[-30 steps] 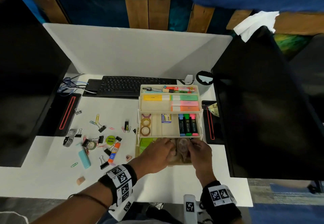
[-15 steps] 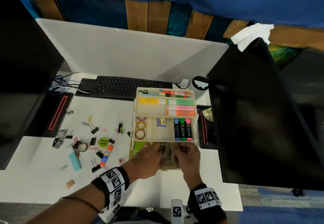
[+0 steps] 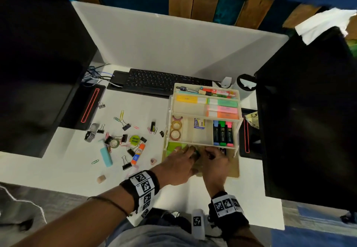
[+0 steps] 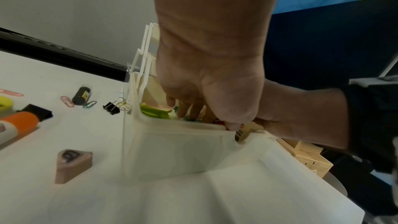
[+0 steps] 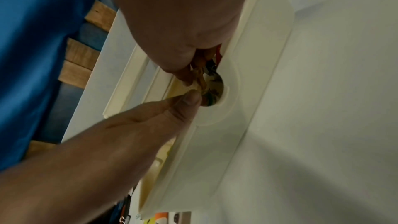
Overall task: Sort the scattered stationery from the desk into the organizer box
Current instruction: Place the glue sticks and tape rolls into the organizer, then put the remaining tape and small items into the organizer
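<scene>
organizer box (image 3: 204,111), tiers stepping away, hands (image 3: 179,161) inside

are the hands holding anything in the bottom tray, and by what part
Cannot be told for certain. Both the left hand and the right hand have fingers curled into the organizer box bottom tray around a small object, blurred and mostly hidden; the hold point is unclear.

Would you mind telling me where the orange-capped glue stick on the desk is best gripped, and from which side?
Pinch the glue stick across its white middle from above. It lies flat, its long sides partly exposed, though binder clips crowd its left side near the cap.
</scene>
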Demonstrator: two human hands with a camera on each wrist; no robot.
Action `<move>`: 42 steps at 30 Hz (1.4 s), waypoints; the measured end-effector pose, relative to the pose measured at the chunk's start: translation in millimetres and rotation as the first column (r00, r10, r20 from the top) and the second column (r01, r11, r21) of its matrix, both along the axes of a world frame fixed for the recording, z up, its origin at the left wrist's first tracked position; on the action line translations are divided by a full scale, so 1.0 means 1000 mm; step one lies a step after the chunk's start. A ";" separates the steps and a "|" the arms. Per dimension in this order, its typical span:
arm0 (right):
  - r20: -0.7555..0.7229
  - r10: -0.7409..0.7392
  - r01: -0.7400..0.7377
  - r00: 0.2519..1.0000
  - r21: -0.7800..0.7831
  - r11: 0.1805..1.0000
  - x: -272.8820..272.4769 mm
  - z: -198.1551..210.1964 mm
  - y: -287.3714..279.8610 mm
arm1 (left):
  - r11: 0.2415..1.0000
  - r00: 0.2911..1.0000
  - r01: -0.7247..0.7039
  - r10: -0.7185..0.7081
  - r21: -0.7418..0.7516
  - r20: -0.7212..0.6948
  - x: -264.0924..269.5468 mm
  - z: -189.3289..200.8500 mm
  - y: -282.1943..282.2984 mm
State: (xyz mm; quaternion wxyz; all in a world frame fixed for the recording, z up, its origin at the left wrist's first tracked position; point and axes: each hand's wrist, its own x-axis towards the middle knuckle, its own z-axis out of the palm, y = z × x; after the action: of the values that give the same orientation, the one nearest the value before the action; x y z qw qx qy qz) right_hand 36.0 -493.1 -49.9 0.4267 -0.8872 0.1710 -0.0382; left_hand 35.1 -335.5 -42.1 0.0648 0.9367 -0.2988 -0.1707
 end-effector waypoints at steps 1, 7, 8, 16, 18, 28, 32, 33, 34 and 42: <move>0.003 0.032 -0.031 0.999 -0.063 0.997 0.001 0.001 0.002 | 1.000 1.000 -0.007 0.007 -0.003 -0.009 0.000 0.000 -0.001; 0.008 0.170 -0.157 0.985 -0.348 0.924 0.001 0.004 0.003 | 0.999 0.999 -0.020 0.021 0.046 -0.027 -0.002 0.004 -0.005; -0.003 0.185 -0.173 0.983 -0.368 0.913 0.000 0.002 0.002 | 0.998 0.999 -0.020 0.021 0.057 -0.030 -0.003 0.006 -0.006; 0.030 0.295 -0.265 0.955 -0.362 0.894 -0.014 0.008 0.008 | 0.999 0.999 -0.048 0.048 0.007 -0.013 -0.006 -0.003 -0.002; 0.043 0.309 -0.273 0.950 -0.364 0.890 -0.015 0.007 0.006 | 0.999 0.999 -0.050 0.050 -0.015 0.001 -0.007 -0.005 -0.001; 0.053 0.480 -0.444 0.876 -0.302 0.844 -0.019 -0.001 0.003 | 0.995 0.997 -0.069 0.067 -0.079 -0.032 -0.006 0.000 0.002; 0.018 0.481 -0.464 0.876 -0.238 0.853 -0.019 -0.002 0.000 | 0.994 0.996 -0.069 0.063 -0.090 -0.066 -0.006 0.004 0.005; 0.024 0.479 -0.462 0.877 -0.226 0.857 -0.019 0.002 0.002 | 0.994 0.997 -0.044 0.038 -0.104 -0.061 -0.006 0.003 0.008; 0.041 0.478 -0.457 0.878 -0.234 0.858 -0.019 0.008 0.006 | 0.993 0.998 -0.018 0.012 -0.115 -0.057 -0.007 0.002 0.013; 0.108 0.731 -0.715 0.673 -0.156 0.681 -0.003 0.062 0.087 | 0.803 0.953 -0.275 0.301 -0.529 -0.040 -0.051 0.033 0.114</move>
State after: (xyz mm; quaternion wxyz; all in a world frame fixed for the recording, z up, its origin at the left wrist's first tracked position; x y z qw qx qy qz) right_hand 33.3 -406.1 11.8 0.3741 -0.8964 -0.2316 0.0536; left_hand -15.8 -221.7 -9.6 0.3381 0.9205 -0.1900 -0.0484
